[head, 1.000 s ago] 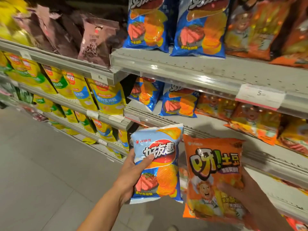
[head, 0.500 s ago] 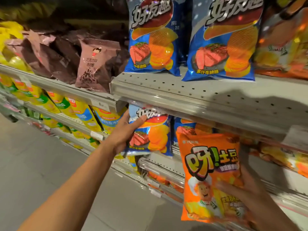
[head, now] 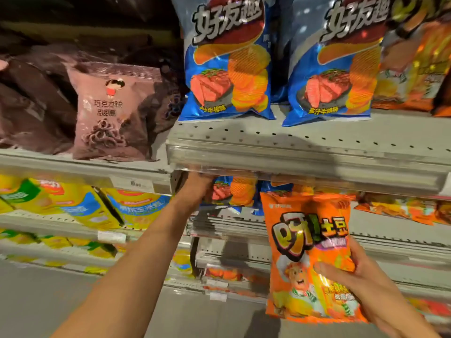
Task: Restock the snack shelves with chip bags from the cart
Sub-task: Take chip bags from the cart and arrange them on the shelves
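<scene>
The left arm is stretched forward and up, bare to the elbow, and the left hand [head: 195,189] reaches under the front edge of the grey perforated metal shelf [head: 305,145]. This hand is at the left side of a glossy blue chip bag with a picture of meat and ridged chips [head: 231,191], which stands on the shelf below. The upper part of this bag and the fingers are hidden behind the shelf edge, so I cannot tell if the fingers are closed on the bag or only touching it.

The right hand [head: 361,281] is low at the right side, with the palm turned toward the camera view. It holds a shiny orange chip bag with a cartoon cook and big yellow letters [head: 310,257] upright in front of the shelves. The thumb presses on the front of the bag near its middle, and the other fingers wrap around its right edge, so the hand is clamped on it. The foil is puffy and a little wrinkled at the sealed top.

On the upper shelf two large blue chip bags of the same kind [head: 229,64] stand side by side, smooth and reflecting light. Left of them, on a neighbour shelf, leans a matte brown-pink snack bag with ring-shaped snacks printed on it [head: 112,111]. Below it are yellow and blue packs [head: 92,208], blurred.
</scene>
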A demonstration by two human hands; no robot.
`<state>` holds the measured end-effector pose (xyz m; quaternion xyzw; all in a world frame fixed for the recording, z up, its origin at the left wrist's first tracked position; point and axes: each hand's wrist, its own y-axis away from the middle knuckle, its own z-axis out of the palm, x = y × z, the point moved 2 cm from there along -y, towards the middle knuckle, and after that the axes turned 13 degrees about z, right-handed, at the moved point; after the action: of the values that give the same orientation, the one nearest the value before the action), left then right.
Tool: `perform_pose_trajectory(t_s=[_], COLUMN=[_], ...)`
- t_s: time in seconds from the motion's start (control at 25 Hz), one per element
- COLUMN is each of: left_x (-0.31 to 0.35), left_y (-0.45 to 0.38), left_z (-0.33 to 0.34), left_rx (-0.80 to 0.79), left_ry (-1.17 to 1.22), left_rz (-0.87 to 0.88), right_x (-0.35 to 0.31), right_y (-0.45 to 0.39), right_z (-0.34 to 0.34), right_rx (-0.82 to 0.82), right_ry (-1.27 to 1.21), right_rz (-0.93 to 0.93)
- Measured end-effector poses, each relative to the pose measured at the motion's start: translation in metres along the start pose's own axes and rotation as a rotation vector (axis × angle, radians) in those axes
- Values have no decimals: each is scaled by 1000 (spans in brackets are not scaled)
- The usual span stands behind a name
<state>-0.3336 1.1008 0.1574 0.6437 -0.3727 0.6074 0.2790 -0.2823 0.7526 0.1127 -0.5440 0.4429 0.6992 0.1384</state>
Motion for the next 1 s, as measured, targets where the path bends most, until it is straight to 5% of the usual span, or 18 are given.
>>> perform_pose_trajectory(t_s=[0.24,0.4,0.8,0.92,1.0], left_x=[-37,-51,-59,-50,-45], left_y=[7,13,36,81,111], left_z=[-28,-16,0,26,64], left_rx=[-85,61,254,298,152], left_ry=[-122,-449,-560,-642,-679], left_rz=[-177,50,176,493,772], right_x=[12,6,-4,-13,-23], right_y=[18,21,34,38,39], right_z=[30,47,25,-13,-49], right_rx=[120,151,221,248,298], right_ry=[-117,-145,-157,-255,-293], right_rz=[44,49,47,20,-14])
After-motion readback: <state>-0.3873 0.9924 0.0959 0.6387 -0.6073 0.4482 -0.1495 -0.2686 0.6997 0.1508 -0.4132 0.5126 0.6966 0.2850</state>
